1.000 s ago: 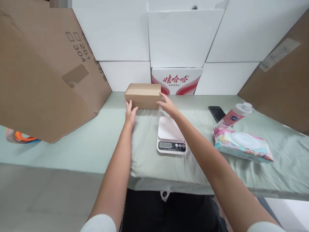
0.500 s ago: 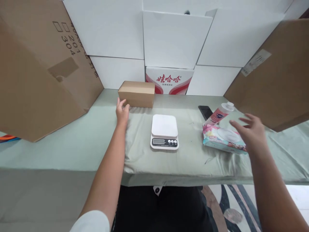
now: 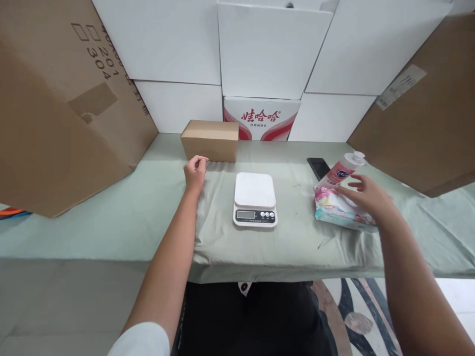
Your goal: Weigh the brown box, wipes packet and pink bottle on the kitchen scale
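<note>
Reaching across the pack of wipes (image 3: pixel 334 216), the right hand (image 3: pixel 367 199) has its fingers parted, thumb stretched toward the lower part of the pink-labelled bottle (image 3: pixel 338 173) and the other fingertips beside its nearer side; whether skin meets the bottle I cannot tell. That bottle is on the right of the green cloth (image 3: pixel 122 217), just behind the wipes, its long axis slanting in view from lower left to upper right, the white cap pointing up and right. Its base is partly hidden, so I cannot tell whether it stands upright or leans. The pack lies flat, long axis running roughly left to right, its right end a little nearer the person. Behind the bottle, a dark phone (image 3: pixel 316 166) points from far left to near right. The left hand (image 3: pixel 195 173) has its fingers curled in, thumb and fingertips drawn together, before the lower front of a small brown box (image 3: pixel 210 147); contact there is unclear. This box sits at the back, its long axis left to right. Between the hands, the white kitchen scale (image 3: pixel 255 190) turns its display toward the person.
</note>
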Demonstrator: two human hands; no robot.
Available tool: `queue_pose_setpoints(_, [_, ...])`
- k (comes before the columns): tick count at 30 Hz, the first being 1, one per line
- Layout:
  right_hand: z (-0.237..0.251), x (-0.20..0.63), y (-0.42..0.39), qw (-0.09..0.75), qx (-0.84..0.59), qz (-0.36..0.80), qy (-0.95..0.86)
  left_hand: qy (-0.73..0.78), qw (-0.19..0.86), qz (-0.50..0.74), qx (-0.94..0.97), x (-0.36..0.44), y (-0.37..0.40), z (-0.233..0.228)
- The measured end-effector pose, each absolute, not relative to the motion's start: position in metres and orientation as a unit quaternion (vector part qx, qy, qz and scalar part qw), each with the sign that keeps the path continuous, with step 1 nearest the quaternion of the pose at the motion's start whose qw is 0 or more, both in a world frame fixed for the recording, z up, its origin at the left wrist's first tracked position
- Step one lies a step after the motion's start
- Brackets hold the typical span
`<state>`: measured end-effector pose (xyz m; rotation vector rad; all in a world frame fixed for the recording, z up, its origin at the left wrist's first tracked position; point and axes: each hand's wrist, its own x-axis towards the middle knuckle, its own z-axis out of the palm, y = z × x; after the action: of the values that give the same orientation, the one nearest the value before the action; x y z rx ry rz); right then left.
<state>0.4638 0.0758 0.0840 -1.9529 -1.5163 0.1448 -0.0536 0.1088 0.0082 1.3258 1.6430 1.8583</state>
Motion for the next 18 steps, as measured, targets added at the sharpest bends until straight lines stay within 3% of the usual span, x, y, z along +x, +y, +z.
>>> queue_pose_setpoints(3, [0.087,0.491,0.045,0.228,-0.799,0.069,-0.552,0.568,0.099,0.630,0.521,-0.044,0.097,0.021])
queue_pose_setpoints(7, [0.076,0.527,0.003,0.290,-0.767,0.145,-0.553,0.486,0.052,0.539,0.686,0.024,0.060,0.048])
queue_pose_setpoints(14, [0.042,0.541,-0.017,0.307,-0.741,0.263,-0.536,0.383,0.261,0.206,0.862,0.224,0.032,0.071])
queue_pose_setpoints(18, [0.031,0.542,-0.016,0.289,-0.722,0.167,-0.607,0.383,0.367,0.173,0.830,0.264,0.054,0.054])
